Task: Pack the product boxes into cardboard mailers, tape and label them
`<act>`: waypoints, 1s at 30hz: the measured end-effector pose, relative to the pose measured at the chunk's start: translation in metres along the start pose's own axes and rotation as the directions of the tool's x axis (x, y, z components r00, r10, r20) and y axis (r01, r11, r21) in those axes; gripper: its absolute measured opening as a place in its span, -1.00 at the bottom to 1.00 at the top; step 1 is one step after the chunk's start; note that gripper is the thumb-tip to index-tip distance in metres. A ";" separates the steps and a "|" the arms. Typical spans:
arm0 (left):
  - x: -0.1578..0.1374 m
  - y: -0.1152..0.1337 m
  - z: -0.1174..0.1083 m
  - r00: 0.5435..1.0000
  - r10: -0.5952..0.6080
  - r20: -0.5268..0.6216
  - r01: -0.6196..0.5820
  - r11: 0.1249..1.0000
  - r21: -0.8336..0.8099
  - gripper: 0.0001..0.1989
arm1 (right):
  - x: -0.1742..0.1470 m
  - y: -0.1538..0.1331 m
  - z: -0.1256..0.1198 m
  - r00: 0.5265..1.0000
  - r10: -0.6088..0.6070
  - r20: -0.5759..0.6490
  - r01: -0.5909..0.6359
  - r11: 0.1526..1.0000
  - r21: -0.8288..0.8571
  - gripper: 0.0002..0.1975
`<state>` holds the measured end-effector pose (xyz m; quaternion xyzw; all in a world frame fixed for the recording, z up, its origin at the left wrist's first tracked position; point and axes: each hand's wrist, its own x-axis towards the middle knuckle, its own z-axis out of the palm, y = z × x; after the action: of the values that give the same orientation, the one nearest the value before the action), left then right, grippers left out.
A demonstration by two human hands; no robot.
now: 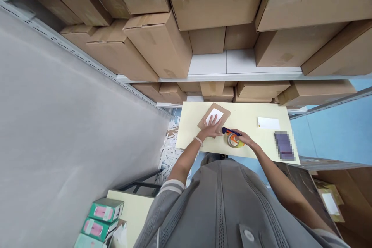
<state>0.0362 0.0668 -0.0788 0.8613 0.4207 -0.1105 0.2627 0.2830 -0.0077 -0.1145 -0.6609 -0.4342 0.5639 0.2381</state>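
A small flat brown cardboard box (223, 113) lies at an angle on the pale yellow table (188, 124). On its top is a white label (215, 112). My left hand (211, 128) rests on the box and label with its fingers spread. In my right hand (245, 138) is a tape dispenser (231, 131) with a dark blue frame and orange parts, loaded with a roll of tape (236, 142). The front end of the dispenser is at the near corner of the box, close to my left fingers. Whether it touches the box I cannot tell.
A white slip or pad (268, 123) and a blurred purple item (284, 145) lie on the table's right. Shelves of cardboard boxes (162, 42) rise behind. Paper shreds (171, 151) cover the floor at left. Green boxes (106, 209) are stacked lower left; an open carton (354, 190) stands lower right.
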 end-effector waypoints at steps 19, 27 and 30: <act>-0.014 -0.024 0.018 0.981 0.192 -0.006 -0.182 0.939 0.291 0.42 | 0.030 -0.073 -0.002 0.992 0.116 -0.041 -0.123 0.899 -0.421 -0.59; -0.015 -0.021 0.017 0.984 0.179 -0.006 -0.168 0.935 0.314 0.41 | -0.001 -0.052 0.016 0.923 0.380 0.064 -0.378 0.925 -0.044 -0.78; -0.015 -0.020 0.017 0.984 0.178 -0.004 -0.168 0.933 0.317 0.41 | -0.003 -0.050 0.027 0.908 0.411 0.080 -0.412 0.911 -0.006 -0.78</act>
<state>0.0113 0.0577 -0.0940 0.9276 0.3243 -0.1387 0.1233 0.2415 0.0105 -0.0790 -0.7132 -0.2913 0.6296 0.1001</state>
